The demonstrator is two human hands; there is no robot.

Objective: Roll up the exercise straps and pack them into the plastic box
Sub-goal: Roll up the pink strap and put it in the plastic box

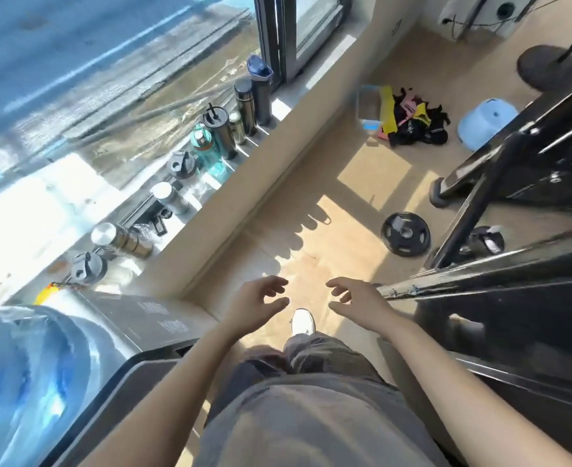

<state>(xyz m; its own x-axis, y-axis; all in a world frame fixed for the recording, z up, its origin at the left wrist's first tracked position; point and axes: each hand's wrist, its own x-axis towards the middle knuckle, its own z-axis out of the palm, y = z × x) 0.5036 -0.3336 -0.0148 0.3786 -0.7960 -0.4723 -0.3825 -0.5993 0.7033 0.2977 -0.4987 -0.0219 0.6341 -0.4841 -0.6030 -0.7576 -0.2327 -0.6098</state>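
Note:
A loose heap of exercise straps [412, 119], black, pink and yellow, lies on the beige floor far ahead. Touching its left side stands a clear plastic box [369, 106] with a blue lid under it. Both my hands hang in the air low in the head view, well short of the heap. My left hand [261, 303] holds nothing, its fingers loosely curled. My right hand [355, 298] is likewise empty with relaxed fingers. One white shoe [303, 321] shows between them.
A row of drink bottles [217, 129] lines the window sill on the left. A black weight plate [405, 234] lies on the floor mid-way. Black gym machine frames [513, 183] stand on the right. A light blue stool [486, 121] sits beside the straps. A water jug [25, 382] is at lower left.

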